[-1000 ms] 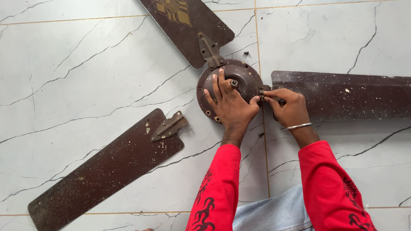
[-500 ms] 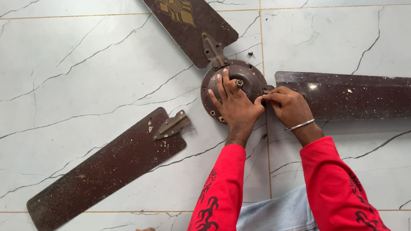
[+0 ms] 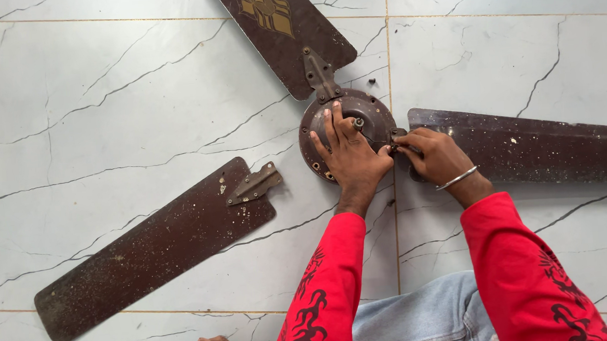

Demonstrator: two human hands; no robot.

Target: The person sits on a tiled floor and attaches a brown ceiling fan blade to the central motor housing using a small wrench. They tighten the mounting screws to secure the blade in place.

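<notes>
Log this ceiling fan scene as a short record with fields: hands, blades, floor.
left hand: left hand lies flat on the round fan motor hub
right hand: right hand pinches at the joint where the right blade meets the hub; what it grips is too small to tell
wrist: silver bangle on the right wrist
top blade: top blade, brown with a gold pattern, joined to the hub by a bracket
detached blade: detached blade lies apart from the hub, bracket on its near end
floor: white marbled tile floor
</notes>
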